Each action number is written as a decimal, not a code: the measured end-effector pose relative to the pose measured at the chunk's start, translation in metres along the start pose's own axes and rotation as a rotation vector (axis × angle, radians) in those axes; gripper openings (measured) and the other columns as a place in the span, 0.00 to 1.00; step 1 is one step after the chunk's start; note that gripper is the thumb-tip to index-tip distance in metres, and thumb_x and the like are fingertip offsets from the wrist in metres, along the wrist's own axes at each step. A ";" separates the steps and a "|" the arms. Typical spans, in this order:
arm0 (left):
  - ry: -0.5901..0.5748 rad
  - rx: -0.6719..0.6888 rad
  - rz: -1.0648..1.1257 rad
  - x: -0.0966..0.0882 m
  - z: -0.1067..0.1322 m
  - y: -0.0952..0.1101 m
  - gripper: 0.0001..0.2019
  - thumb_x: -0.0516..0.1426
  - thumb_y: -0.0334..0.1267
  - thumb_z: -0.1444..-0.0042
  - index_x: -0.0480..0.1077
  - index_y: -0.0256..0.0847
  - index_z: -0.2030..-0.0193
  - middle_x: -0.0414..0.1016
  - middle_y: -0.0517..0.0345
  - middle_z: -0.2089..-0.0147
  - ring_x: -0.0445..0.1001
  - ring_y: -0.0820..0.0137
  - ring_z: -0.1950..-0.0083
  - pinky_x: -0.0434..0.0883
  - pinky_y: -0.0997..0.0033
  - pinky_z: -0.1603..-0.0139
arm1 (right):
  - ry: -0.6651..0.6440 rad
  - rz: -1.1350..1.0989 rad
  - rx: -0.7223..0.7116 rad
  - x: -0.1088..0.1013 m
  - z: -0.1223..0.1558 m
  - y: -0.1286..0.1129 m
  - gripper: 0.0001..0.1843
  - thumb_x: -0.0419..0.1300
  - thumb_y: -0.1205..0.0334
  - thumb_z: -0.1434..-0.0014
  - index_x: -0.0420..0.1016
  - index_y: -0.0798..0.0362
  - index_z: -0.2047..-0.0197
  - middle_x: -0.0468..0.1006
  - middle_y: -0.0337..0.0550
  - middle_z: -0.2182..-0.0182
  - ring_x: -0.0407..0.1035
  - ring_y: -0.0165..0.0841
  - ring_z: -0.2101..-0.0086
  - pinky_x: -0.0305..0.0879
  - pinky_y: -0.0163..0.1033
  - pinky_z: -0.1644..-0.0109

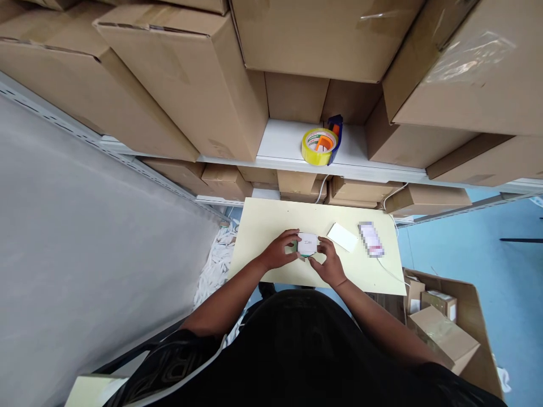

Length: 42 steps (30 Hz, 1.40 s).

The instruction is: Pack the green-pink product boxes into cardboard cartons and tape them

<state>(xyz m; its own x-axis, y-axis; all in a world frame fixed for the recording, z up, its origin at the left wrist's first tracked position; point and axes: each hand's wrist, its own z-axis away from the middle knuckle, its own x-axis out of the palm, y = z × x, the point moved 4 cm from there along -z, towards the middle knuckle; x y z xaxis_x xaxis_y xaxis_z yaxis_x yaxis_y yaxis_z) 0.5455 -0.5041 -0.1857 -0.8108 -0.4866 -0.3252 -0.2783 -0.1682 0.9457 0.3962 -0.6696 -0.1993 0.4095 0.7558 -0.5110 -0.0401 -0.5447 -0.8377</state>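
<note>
Between my two hands is a small white box-shaped item (307, 243) with dark lettering on its top and a green edge along the near side. My left hand (280, 250) grips its left side, thumb near and fingers at the far corner. On the opposite side my right hand (328, 262) holds it the same way, fingers curled. The item is just above or on the pale yellow table (263, 220); which of these I cannot tell. A white rectangular card or flat box (343, 237) lies right of my hands.
A phone (370, 239), blurred out, lies at the table's right with a cable. A yellow tape roll (316, 148) in a blue dispenser sits on the shelf (280, 141) among cardboard boxes (178, 73). An open carton (470, 316) with smaller boxes stands at right; paper strips (216, 265) lie left.
</note>
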 end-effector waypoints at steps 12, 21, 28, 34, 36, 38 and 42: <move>-0.029 0.063 -0.542 0.007 0.006 0.002 0.15 0.56 0.44 0.30 0.73 0.41 0.42 0.63 0.42 0.25 0.76 0.53 0.35 0.74 0.51 0.36 | -0.090 0.259 -0.094 -0.001 -0.009 -0.012 0.17 0.56 0.53 0.29 0.73 0.47 0.41 0.73 0.55 0.42 0.75 0.46 0.46 0.81 0.53 0.49; -0.091 0.200 -0.532 0.005 0.014 0.010 0.18 0.59 0.49 0.33 0.72 0.41 0.43 0.60 0.39 0.24 0.66 0.53 0.27 0.71 0.48 0.31 | -0.134 0.271 -0.174 0.000 -0.005 -0.015 0.17 0.60 0.52 0.32 0.73 0.50 0.44 0.67 0.60 0.37 0.74 0.47 0.46 0.81 0.54 0.50; -0.037 0.256 -0.526 0.013 0.008 0.010 0.10 0.58 0.42 0.31 0.74 0.39 0.49 0.67 0.39 0.29 0.58 0.52 0.22 0.63 0.41 0.25 | -0.162 0.295 -0.174 -0.002 -0.009 -0.014 0.13 0.60 0.52 0.31 0.76 0.48 0.48 0.73 0.56 0.38 0.72 0.48 0.42 0.77 0.57 0.43; -0.107 0.254 -0.523 0.016 0.013 0.010 0.08 0.57 0.37 0.31 0.76 0.41 0.50 0.71 0.43 0.31 0.55 0.52 0.22 0.62 0.41 0.24 | -0.285 0.350 -0.206 0.002 -0.009 -0.010 0.09 0.61 0.52 0.31 0.79 0.45 0.53 0.77 0.51 0.40 0.73 0.47 0.42 0.75 0.58 0.41; -0.128 0.266 -0.519 0.017 0.015 0.009 0.08 0.57 0.37 0.30 0.76 0.41 0.50 0.72 0.43 0.31 0.57 0.53 0.22 0.63 0.42 0.25 | -0.286 0.361 -0.211 0.006 -0.006 -0.007 0.07 0.61 0.54 0.31 0.79 0.45 0.55 0.78 0.50 0.41 0.73 0.47 0.42 0.74 0.58 0.41; -0.143 0.272 -0.535 0.018 0.018 0.007 0.08 0.56 0.37 0.30 0.75 0.41 0.49 0.71 0.43 0.31 0.57 0.53 0.22 0.63 0.43 0.25 | -0.266 0.357 -0.208 0.010 -0.003 -0.004 0.06 0.60 0.57 0.31 0.79 0.44 0.57 0.79 0.49 0.42 0.73 0.47 0.42 0.74 0.59 0.41; -0.073 0.275 -0.589 0.020 0.023 0.002 0.10 0.57 0.38 0.30 0.73 0.41 0.46 0.67 0.41 0.28 0.56 0.53 0.22 0.63 0.42 0.26 | -0.248 0.338 -0.205 0.014 0.000 -0.005 0.04 0.61 0.59 0.32 0.78 0.44 0.57 0.79 0.48 0.43 0.72 0.47 0.41 0.72 0.61 0.39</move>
<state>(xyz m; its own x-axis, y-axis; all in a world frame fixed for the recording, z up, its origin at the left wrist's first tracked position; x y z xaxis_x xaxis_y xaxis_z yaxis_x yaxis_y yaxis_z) 0.5166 -0.4943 -0.1902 -0.5128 -0.3190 -0.7971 -0.8002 -0.1588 0.5783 0.4024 -0.6565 -0.2025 0.1731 0.5736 -0.8006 0.0574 -0.8174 -0.5732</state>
